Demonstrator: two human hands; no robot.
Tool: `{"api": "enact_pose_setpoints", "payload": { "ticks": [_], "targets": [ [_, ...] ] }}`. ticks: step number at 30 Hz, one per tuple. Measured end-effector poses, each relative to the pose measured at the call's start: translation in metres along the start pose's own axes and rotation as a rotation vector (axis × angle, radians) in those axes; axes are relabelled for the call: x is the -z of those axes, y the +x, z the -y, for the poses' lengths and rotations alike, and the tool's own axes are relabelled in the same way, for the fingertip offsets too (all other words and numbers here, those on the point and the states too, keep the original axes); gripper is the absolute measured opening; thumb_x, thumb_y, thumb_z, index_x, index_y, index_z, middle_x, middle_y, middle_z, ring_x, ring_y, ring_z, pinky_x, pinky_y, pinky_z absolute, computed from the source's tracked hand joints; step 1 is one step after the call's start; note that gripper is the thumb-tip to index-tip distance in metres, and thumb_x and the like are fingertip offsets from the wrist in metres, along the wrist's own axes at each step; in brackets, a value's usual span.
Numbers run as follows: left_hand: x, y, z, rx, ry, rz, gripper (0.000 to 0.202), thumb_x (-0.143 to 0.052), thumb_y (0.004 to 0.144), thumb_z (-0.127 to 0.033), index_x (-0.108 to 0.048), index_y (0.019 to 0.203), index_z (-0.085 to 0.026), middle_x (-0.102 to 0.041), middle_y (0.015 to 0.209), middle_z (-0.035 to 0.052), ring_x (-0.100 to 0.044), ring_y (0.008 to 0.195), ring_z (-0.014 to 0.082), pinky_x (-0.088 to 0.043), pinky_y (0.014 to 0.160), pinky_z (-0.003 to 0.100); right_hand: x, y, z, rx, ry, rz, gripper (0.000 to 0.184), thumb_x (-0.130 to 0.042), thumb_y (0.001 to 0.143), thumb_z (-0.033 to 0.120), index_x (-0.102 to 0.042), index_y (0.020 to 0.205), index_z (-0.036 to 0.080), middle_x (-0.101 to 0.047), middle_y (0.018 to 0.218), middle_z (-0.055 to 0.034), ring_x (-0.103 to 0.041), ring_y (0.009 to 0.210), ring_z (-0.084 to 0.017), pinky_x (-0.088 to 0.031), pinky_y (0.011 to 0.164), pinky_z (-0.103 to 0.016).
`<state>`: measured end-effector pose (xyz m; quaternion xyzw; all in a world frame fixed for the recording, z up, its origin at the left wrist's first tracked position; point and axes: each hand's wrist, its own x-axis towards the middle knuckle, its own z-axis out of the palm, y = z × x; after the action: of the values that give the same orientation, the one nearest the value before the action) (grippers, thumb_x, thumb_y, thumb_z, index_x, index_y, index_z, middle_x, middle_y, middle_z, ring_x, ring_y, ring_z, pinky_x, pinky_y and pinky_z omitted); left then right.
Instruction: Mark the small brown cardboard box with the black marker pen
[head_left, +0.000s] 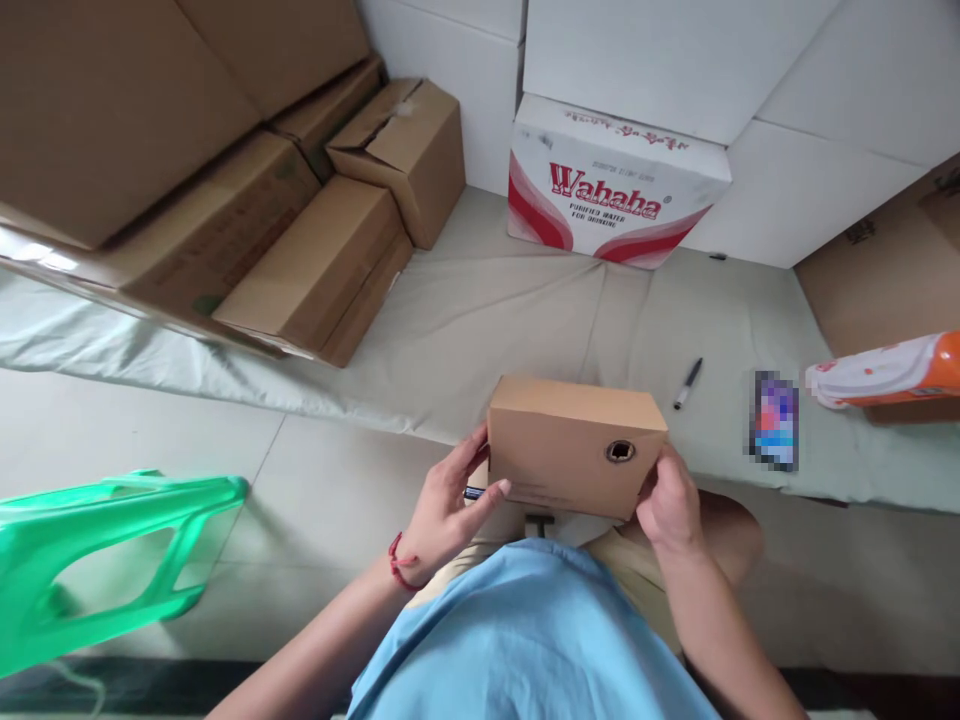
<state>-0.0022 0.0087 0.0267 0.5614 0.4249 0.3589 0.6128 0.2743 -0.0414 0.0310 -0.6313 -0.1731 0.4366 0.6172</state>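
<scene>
A small brown cardboard box (574, 445) with a round hole in its near face is held over my lap, at the front edge of a cloth-covered surface (480, 310). My left hand (448, 505) grips the box's left side, thumb against the near face; a red string is tied round that wrist. My right hand (670, 498) holds the box's right end. A small dark object shows just under the box by my left fingers; I cannot tell what it is.
A black marker (688, 383) lies on the cloth right of the box. Further right are a blurred item (775, 420) and an orange-and-white package (889, 370). Brown cartons (315, 260) stack at left, a Wahaha carton (615, 180) at the back, a green plastic stool (97, 550) on the floor.
</scene>
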Motion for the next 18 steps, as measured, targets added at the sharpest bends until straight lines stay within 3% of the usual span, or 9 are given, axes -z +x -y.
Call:
{"api": "enact_pose_setpoints", "payload": {
  "ticks": [3, 6, 9, 11, 13, 15, 18],
  "targets": [
    [-0.002, 0.004, -0.012, -0.125, 0.150, -0.096, 0.060, -0.076, 0.098, -0.033, -0.062, 0.155, -0.023, -0.068, 0.152, 0.0131, -0.072, 0.133, 0.0319, -0.060, 0.116, 0.046, -0.010, 0.016, 0.011, 0.148, -0.112, 0.015, 0.034, -0.066, 0.095, 0.056, -0.079, 0.108, 0.027, -0.081, 0.116, -0.0044, -0.072, 0.119, -0.027, -0.059, 0.100, -0.041],
    [0.001, 0.016, -0.021, -0.231, 0.235, -0.233, 0.053, -0.072, 0.100, -0.028, -0.062, 0.153, -0.026, -0.065, 0.155, 0.0117, -0.072, 0.132, 0.0291, -0.065, 0.109, 0.044, -0.012, 0.043, 0.020, 0.200, -0.207, 0.040, 0.042, -0.069, 0.093, 0.061, -0.077, 0.116, 0.027, -0.079, 0.123, -0.0060, -0.070, 0.123, -0.026, -0.057, 0.106, -0.042],
    [0.008, 0.030, -0.029, -0.367, 0.399, -0.388, 0.040, -0.072, 0.099, -0.024, -0.068, 0.138, -0.024, -0.065, 0.151, 0.0124, -0.065, 0.140, 0.0309, -0.064, 0.110, 0.049, 0.008, 0.076, 0.030, 0.276, -0.442, -0.018, 0.049, -0.070, 0.091, 0.062, -0.075, 0.121, 0.024, -0.078, 0.121, -0.0093, -0.071, 0.114, -0.026, -0.057, 0.102, -0.045],
    [0.011, 0.035, -0.035, -0.462, 0.539, -0.436, 0.023, -0.071, 0.098, -0.019, -0.073, 0.121, -0.023, -0.071, 0.137, 0.0114, -0.066, 0.136, 0.0311, -0.061, 0.112, 0.053, 0.033, 0.099, 0.041, 0.409, -0.772, -0.068, 0.041, -0.063, 0.095, 0.053, -0.076, 0.118, 0.021, -0.077, 0.117, -0.0121, -0.071, 0.104, -0.027, -0.056, 0.097, -0.046],
    [0.007, 0.037, -0.042, -0.571, 0.623, -0.399, 0.015, -0.067, 0.097, -0.013, -0.073, 0.107, -0.023, -0.074, 0.123, 0.0094, -0.069, 0.131, 0.0304, -0.059, 0.112, 0.054, 0.058, 0.119, 0.054, 0.492, -1.183, -0.080, 0.034, -0.057, 0.096, 0.036, -0.079, 0.116, 0.019, -0.074, 0.122, -0.0161, -0.070, 0.098, -0.027, -0.054, 0.092, -0.045],
    [-0.004, 0.039, -0.048, -0.673, 0.636, -0.281, 0.018, -0.062, 0.097, -0.009, -0.072, 0.104, -0.023, -0.075, 0.119, 0.0092, -0.069, 0.132, 0.0302, -0.060, 0.111, 0.052, 0.076, 0.136, 0.066, 0.465, -1.519, -0.031, 0.039, -0.054, 0.092, 0.022, -0.079, 0.121, 0.019, -0.070, 0.128, -0.0183, -0.069, 0.094, -0.028, -0.051, 0.084, -0.042],
    [-0.028, 0.047, -0.050, -0.777, 0.651, -0.042, 0.023, -0.057, 0.100, -0.009, -0.073, 0.112, -0.020, -0.076, 0.128, 0.0124, -0.063, 0.142, 0.0301, -0.059, 0.114, 0.048, 0.083, 0.153, 0.078, 0.387, -1.693, 0.100, 0.046, -0.052, 0.090, 0.010, -0.079, 0.126, 0.023, -0.072, 0.114, -0.0144, -0.068, 0.085, -0.024, -0.044, 0.077, -0.038]
  ]
}}
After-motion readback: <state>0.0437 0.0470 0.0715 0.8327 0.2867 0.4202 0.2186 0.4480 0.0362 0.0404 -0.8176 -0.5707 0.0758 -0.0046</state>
